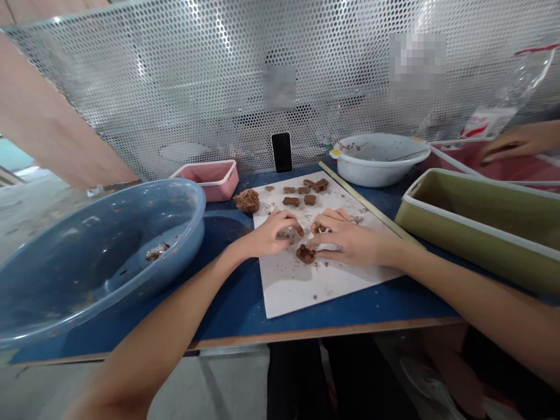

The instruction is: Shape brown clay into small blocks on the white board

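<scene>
Both my hands rest on a white board (306, 286) lying on the blue table. My left hand (273, 233) has its fingers curled down, pinching a small bit of brown clay. My right hand (347, 236) lies beside it, fingers bent inward toward the same spot, touching brown clay. A small clay lump (305, 254) sits just below my fingertips. Several shaped clay pieces (301, 192) lie in a row at the board's far end. A bigger rough ball of clay (247, 200) sits off the board's far left corner.
A large blue basin (87, 256) fills the left. A pink tray (210, 175), an upright phone (281, 151), a white basin (376, 157) and a wooden stick (363, 201) stand behind. A green tray (476, 224) is at right. Another person's hand (516, 143) rests far right.
</scene>
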A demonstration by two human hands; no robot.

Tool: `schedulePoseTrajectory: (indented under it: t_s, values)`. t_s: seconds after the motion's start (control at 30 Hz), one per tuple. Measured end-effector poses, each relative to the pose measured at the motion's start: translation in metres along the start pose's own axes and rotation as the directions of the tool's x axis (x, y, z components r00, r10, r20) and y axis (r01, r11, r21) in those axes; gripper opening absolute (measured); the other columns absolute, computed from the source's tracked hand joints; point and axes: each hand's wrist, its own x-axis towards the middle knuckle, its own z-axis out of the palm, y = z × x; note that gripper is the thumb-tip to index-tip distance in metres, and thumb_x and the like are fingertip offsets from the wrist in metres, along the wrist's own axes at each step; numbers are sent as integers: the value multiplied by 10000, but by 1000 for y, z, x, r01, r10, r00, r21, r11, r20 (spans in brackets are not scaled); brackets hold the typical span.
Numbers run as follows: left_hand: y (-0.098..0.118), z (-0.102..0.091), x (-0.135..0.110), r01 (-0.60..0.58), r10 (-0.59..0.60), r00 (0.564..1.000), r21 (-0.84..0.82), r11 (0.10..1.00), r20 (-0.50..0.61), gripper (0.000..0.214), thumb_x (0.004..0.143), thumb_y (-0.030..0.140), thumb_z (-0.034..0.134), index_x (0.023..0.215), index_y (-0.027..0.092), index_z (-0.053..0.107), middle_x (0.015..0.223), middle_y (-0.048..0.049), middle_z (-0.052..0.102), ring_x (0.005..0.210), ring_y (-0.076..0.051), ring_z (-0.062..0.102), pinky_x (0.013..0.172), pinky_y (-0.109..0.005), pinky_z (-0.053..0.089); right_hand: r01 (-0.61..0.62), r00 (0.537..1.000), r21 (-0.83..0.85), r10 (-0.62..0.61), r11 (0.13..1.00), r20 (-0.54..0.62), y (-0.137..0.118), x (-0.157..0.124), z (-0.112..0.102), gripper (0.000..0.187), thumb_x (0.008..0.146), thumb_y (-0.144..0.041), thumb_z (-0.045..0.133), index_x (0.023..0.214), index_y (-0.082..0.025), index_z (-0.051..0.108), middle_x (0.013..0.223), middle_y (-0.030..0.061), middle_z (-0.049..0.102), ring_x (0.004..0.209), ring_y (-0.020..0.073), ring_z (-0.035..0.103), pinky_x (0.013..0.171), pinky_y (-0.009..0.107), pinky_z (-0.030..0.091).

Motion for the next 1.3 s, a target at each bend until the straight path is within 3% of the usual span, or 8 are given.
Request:
schedulePoseTrajectory:
  t_s: [0.27,0.6,0.97,1.3]
  values:
    - [-1,3,0,-33,33,999,-8,999,-6,287,878,141,588,1135,220,689,1246,-91,624,1274,-298,549,1192,-499,407,45,999,-73,-46,996,-10,2,1,8,281,1168,-383,491,1163,-244,735,1192,106,588,1087,272,476,948,429,347]
    - [0,3,-1,-30,30,1000,-15,999,4,289,899,151,607,1162,239,690,1234,-80,636,1255,-301,552,1187,-516,413,68,997,-191,-61,979,39,-8,2,1,288,1160,-317,487,1155,-240,764,1166,122,603,1081,287,451,938,427,351]
    - [-2,2,-1,-21,22,1000,-18,1000,22,290,901,162,613,1175,229,682,1239,-84,644,1256,-296,567,1185,-494,418,80,995,-148,-87,986,-45,-3,-1,0,245,1143,-300,534,1208,-245,763,1187,115,603,1125,283,470,952,429,367]
    - [0,2,-1,-18,19,1000,-28,999,25,326,875,135,604,1174,228,694,1203,-80,632,1240,-297,563,1182,-511,416,89,996,-128,-91,988,-12,-3,1,4,279,1157,-305,513,1134,-249,785,1137,102,591,1081,276,449,913,411,348]
